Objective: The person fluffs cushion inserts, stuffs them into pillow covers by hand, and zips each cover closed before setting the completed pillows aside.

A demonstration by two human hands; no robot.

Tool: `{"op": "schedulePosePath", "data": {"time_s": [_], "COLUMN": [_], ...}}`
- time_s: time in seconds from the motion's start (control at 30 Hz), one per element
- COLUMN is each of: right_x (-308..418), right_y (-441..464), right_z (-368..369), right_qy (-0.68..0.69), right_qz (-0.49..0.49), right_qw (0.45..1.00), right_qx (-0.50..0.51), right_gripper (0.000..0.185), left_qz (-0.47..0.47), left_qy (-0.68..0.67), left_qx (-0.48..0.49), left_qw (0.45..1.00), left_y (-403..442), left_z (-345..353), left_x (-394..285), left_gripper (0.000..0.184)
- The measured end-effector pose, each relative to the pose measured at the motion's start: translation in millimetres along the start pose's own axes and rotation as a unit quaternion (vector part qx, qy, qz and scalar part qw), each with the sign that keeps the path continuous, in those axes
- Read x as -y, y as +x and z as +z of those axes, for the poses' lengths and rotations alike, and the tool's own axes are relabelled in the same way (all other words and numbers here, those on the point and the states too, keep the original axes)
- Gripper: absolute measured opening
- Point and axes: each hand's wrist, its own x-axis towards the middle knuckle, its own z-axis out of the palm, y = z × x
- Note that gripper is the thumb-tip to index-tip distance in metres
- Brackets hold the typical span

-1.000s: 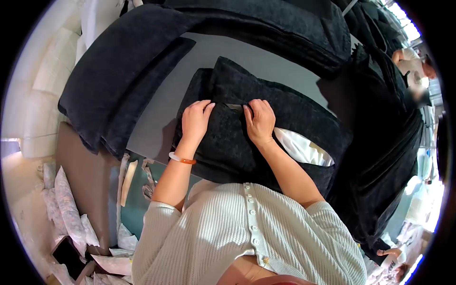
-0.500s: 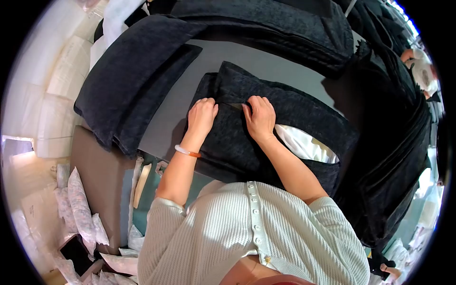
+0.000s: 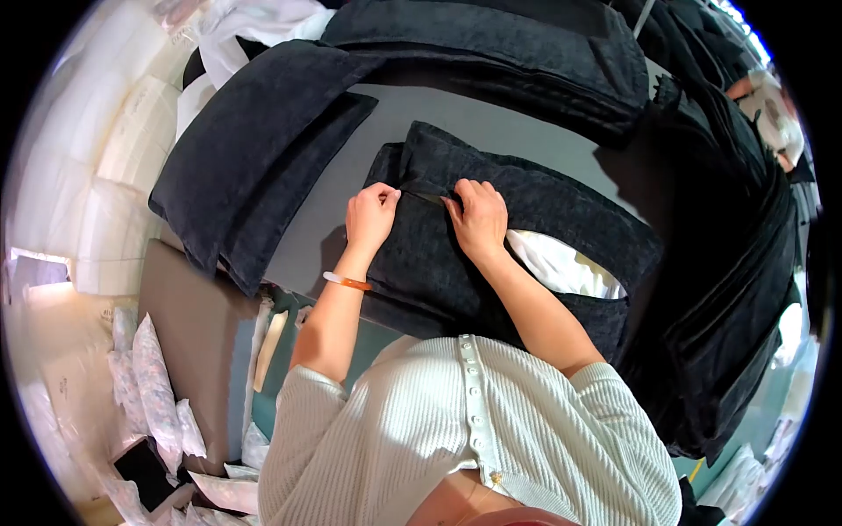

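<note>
A black velvety cushion cover (image 3: 544, 197) lies in front of me on the grey table, with a long slit along its middle. White filling (image 3: 561, 263) shows through the wide right part of the slit. My left hand (image 3: 370, 217) is closed, thumb and forefinger pinching the slit's edge near its left end; whether a zip pull is between them is too small to tell. My right hand (image 3: 480, 219) grips the fabric edge a little further right, fingers curled over it. Between the hands the slit is narrow.
Black cushions lie at the left (image 3: 263, 149) and far side (image 3: 491, 48) of the grey table (image 3: 403, 101). Black fabric (image 3: 728, 289) is heaped at the right. Another person's arm (image 3: 750, 83) shows at the far right. Filled plastic packets (image 3: 158, 386) lie at the lower left.
My left hand has turned slightly, its thumb and forefinger now plainly pinched together. My right hand stays nearly in place. The view has shifted a little, and the other person's arm has moved.
</note>
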Motion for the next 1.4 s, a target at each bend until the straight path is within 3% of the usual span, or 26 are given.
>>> {"op": "schedulePosePath", "data": {"time_s": [0.13,0.27,0.33,0.4,0.47,0.53,0.77,0.8,0.97,1.03,1.13,1.2,1.27,1.33,1.4], "right_x": [1.6,1.8,2.0,-0.2,-1.5,-1.3,2.8,1.2,1.7,6.4,-9.4,-23.4,-25.9,-19.9,-14.3], "right_y": [-0.6,1.0,-2.1,-3.3,-1.9,-3.4,-9.4,-7.3,-4.8,2.8,2.2,-2.7,-4.6,-14.9,-17.8], "right_z": [-0.9,-0.9,-2.7,-3.7,-3.3,-2.3,-6.2,-5.7,-16.4,-27.7,-60.6,-72.0,-69.5,-59.5,-56.5], "right_qy": [-0.001,0.009,0.015,-0.017,-0.02,-0.02,-0.003,0.003,0.037,-0.058,-0.139,-0.138,-0.131,-0.091,-0.072], "right_qz": [-0.002,-0.002,-0.011,-0.039,-0.039,-0.035,-0.029,-0.026,-0.016,-0.07,-0.024,-0.031,-0.04,-0.03,-0.038], "right_qw": [1.0,1.0,1.0,0.999,0.999,0.999,1.0,1.0,0.999,0.996,0.99,0.989,0.989,0.995,0.996], "right_qx": [-0.004,-0.005,-0.019,0.008,0.001,-0.003,0.0,-0.007,-0.022,-0.009,0.013,-0.034,-0.056,-0.013,-0.04], "right_gripper": [0.023,0.018,0.02,0.031,0.032,0.033,0.035,0.036,0.034,0.034,0.03,0.025,0.019,0.016,0.012], "left_qz": [-0.051,-0.14,-0.16,0.001,0.095,0.124,0.089,0.149,0.121,0.102,0.102,0.095,0.138,0.168,0.195], "left_qy": [-0.053,-0.288,-0.312,-0.26,-0.179,-0.174,-0.15,-0.133,-0.176,-0.195,-0.198,-0.19,-0.141,-0.156,-0.153], "left_qx": [0.012,0.014,0.018,-0.076,-0.104,-0.09,-0.072,-0.08,-0.126,-0.155,-0.146,-0.138,-0.191,-0.177,-0.162], "left_qw": [0.997,0.947,0.936,0.963,0.974,0.973,0.982,0.977,0.969,0.963,0.964,0.967,0.962,0.957,0.955], "left_y": [10.9,9.2,6.1,-3.5,-18.1,-28.1,-26.9,-33.6,-35.5,-30.5,-35.7,-36.4,-34.6,-45.5,-54.6], "left_z": [11.8,21.9,24.8,32.0,21.9,19.3,32.2,37.0,53.7,48.2,45.7,52.4,61.3,67.6,69.6], "left_x": [9.3,13.7,14.4,10.0,-13.4,-26.3,-33.7,-42.5,-41.2,-39.4,-45.3,-42.8,-44.8,-62.6,-68.0], "left_gripper": [0.015,0.012,0.012,0.009,0.008,0.009,0.016,0.016,0.015,0.015,0.011,0.011,0.014,0.013,0.014]}}
